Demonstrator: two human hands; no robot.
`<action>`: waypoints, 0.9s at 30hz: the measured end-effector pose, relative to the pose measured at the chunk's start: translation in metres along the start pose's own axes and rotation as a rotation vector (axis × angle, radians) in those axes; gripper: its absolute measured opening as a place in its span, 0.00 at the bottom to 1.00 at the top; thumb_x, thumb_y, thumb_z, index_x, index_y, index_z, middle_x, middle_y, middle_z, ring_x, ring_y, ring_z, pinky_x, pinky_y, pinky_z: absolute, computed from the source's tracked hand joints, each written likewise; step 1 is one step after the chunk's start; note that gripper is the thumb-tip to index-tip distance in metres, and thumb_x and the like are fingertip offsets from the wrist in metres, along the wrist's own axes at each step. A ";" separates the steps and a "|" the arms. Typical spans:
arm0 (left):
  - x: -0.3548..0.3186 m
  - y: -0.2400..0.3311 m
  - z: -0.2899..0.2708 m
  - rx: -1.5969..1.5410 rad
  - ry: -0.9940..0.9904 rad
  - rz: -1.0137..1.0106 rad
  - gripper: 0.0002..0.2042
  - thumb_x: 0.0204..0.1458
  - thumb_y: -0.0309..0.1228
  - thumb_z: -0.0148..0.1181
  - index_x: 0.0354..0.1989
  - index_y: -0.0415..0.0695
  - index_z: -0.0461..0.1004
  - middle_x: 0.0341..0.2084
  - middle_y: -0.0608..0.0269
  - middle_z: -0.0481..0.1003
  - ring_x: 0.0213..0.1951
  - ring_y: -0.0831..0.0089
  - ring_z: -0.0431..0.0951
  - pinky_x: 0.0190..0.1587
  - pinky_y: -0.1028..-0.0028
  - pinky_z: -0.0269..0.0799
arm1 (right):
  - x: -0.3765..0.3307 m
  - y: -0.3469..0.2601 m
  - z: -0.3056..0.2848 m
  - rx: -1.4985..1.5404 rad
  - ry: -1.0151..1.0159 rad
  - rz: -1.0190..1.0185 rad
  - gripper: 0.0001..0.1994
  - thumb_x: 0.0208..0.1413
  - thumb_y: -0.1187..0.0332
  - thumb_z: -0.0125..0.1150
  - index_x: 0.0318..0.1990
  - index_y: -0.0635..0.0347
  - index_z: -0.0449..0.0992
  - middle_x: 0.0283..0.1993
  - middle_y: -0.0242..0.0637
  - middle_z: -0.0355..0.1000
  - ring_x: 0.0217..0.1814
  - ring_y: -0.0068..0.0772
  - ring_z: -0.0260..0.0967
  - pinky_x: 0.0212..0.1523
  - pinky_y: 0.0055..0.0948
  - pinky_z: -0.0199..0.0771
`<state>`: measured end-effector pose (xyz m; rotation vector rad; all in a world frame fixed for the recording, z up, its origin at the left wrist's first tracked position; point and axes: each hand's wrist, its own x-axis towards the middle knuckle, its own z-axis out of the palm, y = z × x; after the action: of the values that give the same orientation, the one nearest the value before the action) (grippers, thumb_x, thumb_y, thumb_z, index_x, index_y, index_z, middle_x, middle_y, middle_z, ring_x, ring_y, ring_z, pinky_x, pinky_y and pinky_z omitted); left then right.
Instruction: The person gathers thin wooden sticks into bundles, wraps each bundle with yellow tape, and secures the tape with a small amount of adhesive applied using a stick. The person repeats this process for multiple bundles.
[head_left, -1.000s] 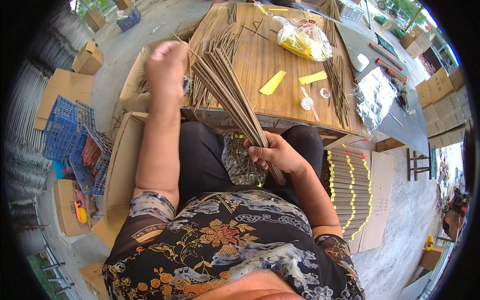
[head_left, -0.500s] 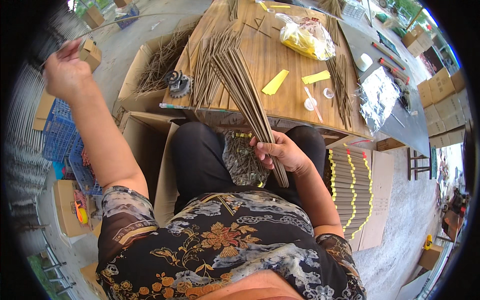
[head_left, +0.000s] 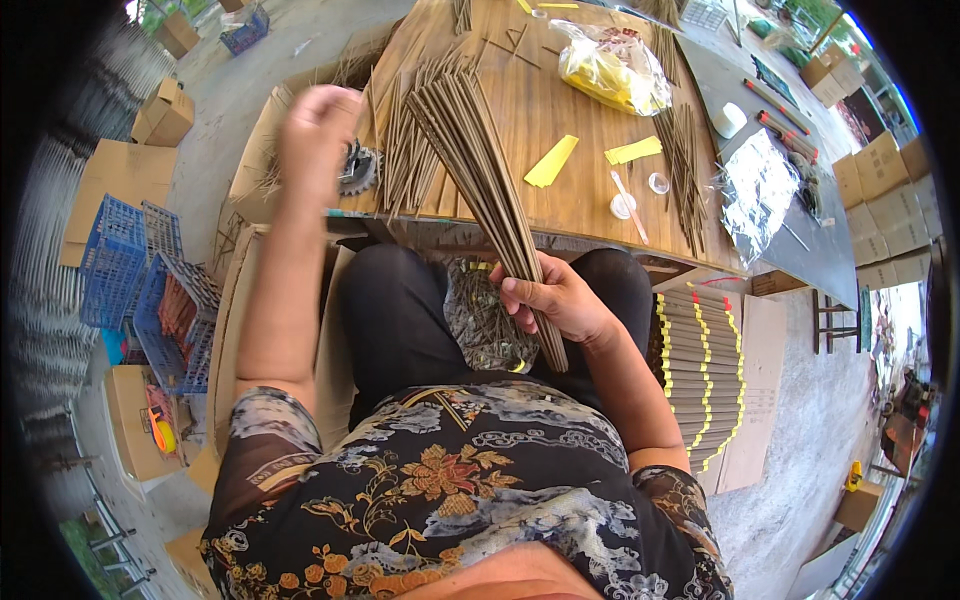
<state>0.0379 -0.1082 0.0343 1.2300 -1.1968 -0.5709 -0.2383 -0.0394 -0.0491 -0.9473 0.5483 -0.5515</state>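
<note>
My right hand is closed around the lower part of a bundle of thin brown incense sticks. The bundle slants up and left from my lap, its top end fanned over the table edge. My left hand is raised, smeared by motion, above the rim of a cardboard box of loose sticks; its fingers cannot be made out. Close by it is a dark toothed metal gear at the table's corner. More loose incense sticks lie on the table behind the held bundle.
The wooden table carries yellow paper strips, a clear plastic bag and a small white tub. Yellow-banded bundles lie at my right. An open carton and blue crates stand at my left.
My left hand has swung right, from out past the box to near the gear. A thin stick-like line beside it no longer shows. My right hand keeps the bundle, shifted slightly left.
</note>
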 end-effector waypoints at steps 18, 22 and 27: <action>-0.053 0.015 0.063 0.039 -0.247 -0.201 0.06 0.49 0.27 0.57 0.26 0.36 0.72 0.18 0.75 0.68 0.20 0.91 0.60 0.21 0.88 0.55 | -0.009 0.004 0.002 -0.137 0.017 -0.061 0.09 0.54 0.68 0.53 0.39 0.61 0.66 0.23 0.26 0.63 0.21 0.15 0.59 0.20 0.15 0.61; -0.053 0.013 0.064 0.045 -0.263 -0.192 0.07 0.49 0.28 0.56 0.25 0.36 0.72 0.18 0.75 0.67 0.18 0.91 0.59 0.19 0.88 0.53 | -0.011 0.004 0.001 -0.188 0.042 -0.060 0.09 0.54 0.68 0.53 0.40 0.61 0.66 0.24 0.26 0.63 0.21 0.14 0.59 0.20 0.15 0.61; -0.056 0.021 0.064 0.011 -0.272 -0.273 0.07 0.49 0.29 0.56 0.26 0.38 0.72 0.14 0.77 0.63 0.13 0.91 0.54 0.14 0.87 0.47 | -0.012 0.003 0.003 -0.211 0.062 -0.044 0.09 0.54 0.68 0.53 0.40 0.60 0.66 0.24 0.26 0.63 0.21 0.14 0.59 0.20 0.15 0.61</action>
<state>-0.0443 -0.0797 0.0250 1.3660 -1.2649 -0.9599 -0.2445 -0.0287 -0.0483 -1.1473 0.6513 -0.5720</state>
